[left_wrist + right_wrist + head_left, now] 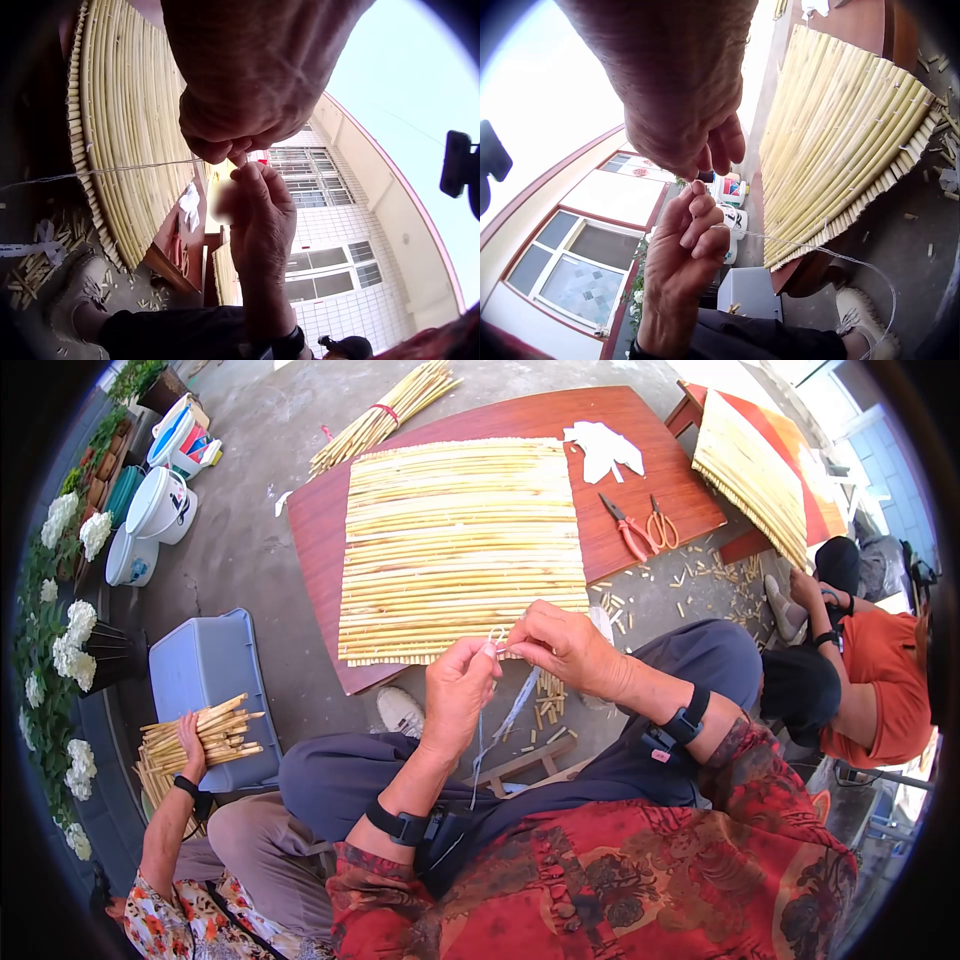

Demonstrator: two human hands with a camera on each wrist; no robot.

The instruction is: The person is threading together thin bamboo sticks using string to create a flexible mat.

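Note:
Both hands meet above the near edge of a mat of pale stalks [460,550] on a reddish-brown table. My left hand [460,695] pinches thin white thread between thumb and fingertips. From the right, my right hand [565,645] pinches at the same spot, its fingertips almost touching the left ones. In the right wrist view the thread [802,244] loops from the left hand [682,262] down past the mat's edge. The left wrist view shows the thread [120,169] drawn taut across the mat. Whatever lies between the fingertips is too small to tell.
Red pliers [627,528], scissors [660,525] and white gloves [603,450] lie on the table's right. A stalk bundle [385,415] is beyond it. One person holds stalks [205,740] over a blue-grey bin [205,670]; another sits right by a second mat [750,470]. Cut pieces litter the floor.

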